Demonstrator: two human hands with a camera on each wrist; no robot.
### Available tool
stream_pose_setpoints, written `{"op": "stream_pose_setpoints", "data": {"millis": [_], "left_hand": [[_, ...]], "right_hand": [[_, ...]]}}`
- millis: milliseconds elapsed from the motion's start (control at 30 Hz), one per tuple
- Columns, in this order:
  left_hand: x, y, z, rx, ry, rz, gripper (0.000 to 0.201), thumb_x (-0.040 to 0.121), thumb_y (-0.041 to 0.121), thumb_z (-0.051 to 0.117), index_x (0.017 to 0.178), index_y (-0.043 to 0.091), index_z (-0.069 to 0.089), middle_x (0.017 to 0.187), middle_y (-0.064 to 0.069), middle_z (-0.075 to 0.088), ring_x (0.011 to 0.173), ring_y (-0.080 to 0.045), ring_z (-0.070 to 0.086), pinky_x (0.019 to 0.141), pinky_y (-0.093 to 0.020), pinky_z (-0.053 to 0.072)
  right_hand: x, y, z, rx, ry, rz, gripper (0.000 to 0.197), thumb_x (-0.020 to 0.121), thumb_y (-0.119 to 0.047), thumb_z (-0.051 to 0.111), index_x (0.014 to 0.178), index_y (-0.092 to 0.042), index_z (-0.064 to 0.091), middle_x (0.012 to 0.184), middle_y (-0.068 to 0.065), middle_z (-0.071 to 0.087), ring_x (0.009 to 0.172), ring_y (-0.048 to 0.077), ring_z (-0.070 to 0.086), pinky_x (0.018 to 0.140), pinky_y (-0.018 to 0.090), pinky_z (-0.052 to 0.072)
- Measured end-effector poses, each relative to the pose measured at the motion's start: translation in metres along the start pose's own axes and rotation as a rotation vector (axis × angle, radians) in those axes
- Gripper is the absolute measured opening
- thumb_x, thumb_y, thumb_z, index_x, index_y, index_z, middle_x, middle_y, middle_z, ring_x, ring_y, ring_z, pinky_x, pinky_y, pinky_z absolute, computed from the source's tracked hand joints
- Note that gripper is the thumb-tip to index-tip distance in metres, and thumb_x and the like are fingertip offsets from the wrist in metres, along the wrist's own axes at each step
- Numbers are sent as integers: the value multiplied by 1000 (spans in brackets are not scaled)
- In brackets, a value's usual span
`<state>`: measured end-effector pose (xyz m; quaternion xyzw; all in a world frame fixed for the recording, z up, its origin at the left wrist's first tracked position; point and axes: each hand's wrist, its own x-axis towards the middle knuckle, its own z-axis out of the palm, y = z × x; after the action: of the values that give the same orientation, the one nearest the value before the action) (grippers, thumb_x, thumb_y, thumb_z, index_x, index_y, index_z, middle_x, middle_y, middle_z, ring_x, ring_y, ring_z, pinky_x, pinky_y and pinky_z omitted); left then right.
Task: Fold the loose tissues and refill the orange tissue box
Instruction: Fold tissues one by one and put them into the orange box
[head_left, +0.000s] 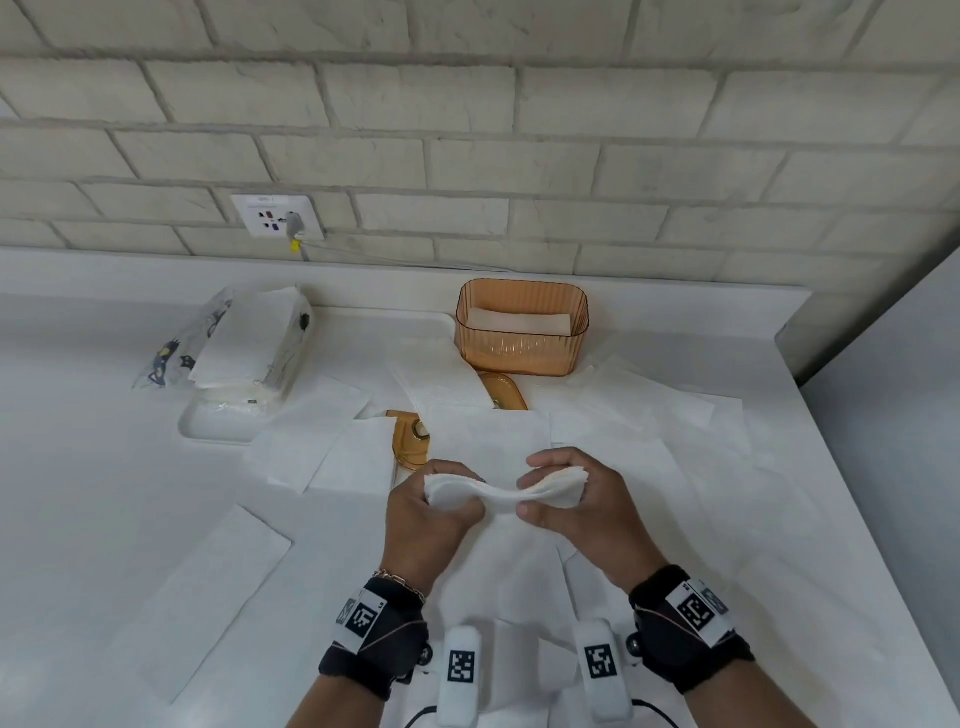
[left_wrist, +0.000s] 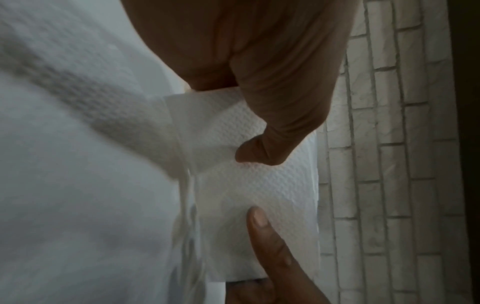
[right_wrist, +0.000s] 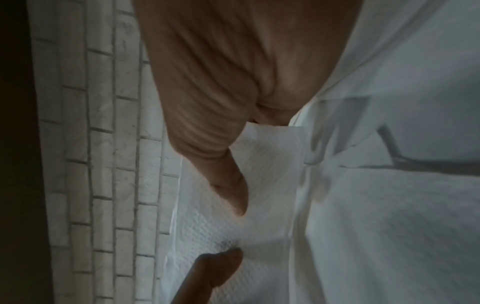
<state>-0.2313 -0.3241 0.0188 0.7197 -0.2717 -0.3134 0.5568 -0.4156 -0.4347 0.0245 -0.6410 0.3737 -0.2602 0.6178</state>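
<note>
Low in the middle of the head view, the person's left hand (head_left: 428, 512) and right hand (head_left: 574, 501) are holding a folded white embossed paper tissue (head_left: 506, 491) between them, above the white countertop (head_left: 104, 493); each hand is pinching one end, fingers curled over the top and thumb underneath, and the tissue is sagging a little in the middle. In the left wrist view the same tissue (left_wrist: 259, 185) is lying across the centre of the frame with the left thumb pressing on it from above; in the right wrist view the tissue (right_wrist: 226, 232) is sitting lower centre, the right thumb bearing down on it likewise.

The translucent orange ribbed plastic tissue box (head_left: 522, 327) is standing open at upper centre, near the pale brick wall (head_left: 467, 130), with a flat white layer of tissue lying inside it; its orange lid (head_left: 410, 439) is lying just above the hands, partly covered by the loose white tissue sheets (head_left: 649, 431) that are spreading across the countertop. At upper left, a printed clear plastic pack of white tissues (head_left: 244, 345) is resting on the countertop; a white wall socket (head_left: 275, 215) is showing above it.
</note>
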Motion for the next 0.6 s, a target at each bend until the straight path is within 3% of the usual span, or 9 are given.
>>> {"op": "stream_pose_setpoints", "data": {"millis": [133, 200, 333, 500, 600], "left_hand": [[2, -7, -5, -54, 13, -45, 37, 71, -15, 78, 90, 16, 76, 83, 6, 78, 75, -11, 70, 65, -20, 56], [0, -11, -3, -24, 5, -36, 35, 72, -15, 76, 89, 16, 76, 83, 4, 78, 74, -12, 68, 65, -19, 54], [-4, -6, 9, -41, 2, -9, 27, 72, -8, 75, 85, 15, 78, 86, 0, 79, 79, -14, 72, 71, -25, 58], [1, -4, 1, -98, 17, -49, 30, 75, -10, 76, 84, 19, 77, 82, 4, 78, 72, -9, 68, 67, -26, 57], [2, -11, -5, -38, -60, -39, 32, 71, -6, 81, 84, 23, 79, 85, 3, 80, 76, -13, 70, 69, -26, 57]], "right_hand": [[0, 5, -8, 61, 33, 31, 71, 63, -9, 100, 123, -34, 69, 105, -3, 79, 96, 14, 74, 83, 34, 65], [1, 14, -7, 68, 48, 51, 74, 59, -11, 103, 121, -39, 72, 109, 0, 75, 100, 20, 73, 87, 38, 65], [3, 15, 2, 112, 10, 19, 60, 64, -4, 99, 116, -24, 76, 101, 6, 79, 99, 24, 75, 85, 32, 63], [3, 6, -6, 77, 11, 19, 47, 67, -7, 99, 106, -24, 79, 100, 0, 80, 93, 15, 74, 81, 29, 63], [6, 13, -8, 28, 0, 74, 33, 69, -11, 98, 96, -19, 80, 92, 0, 81, 85, 16, 74, 72, 26, 59]]}}
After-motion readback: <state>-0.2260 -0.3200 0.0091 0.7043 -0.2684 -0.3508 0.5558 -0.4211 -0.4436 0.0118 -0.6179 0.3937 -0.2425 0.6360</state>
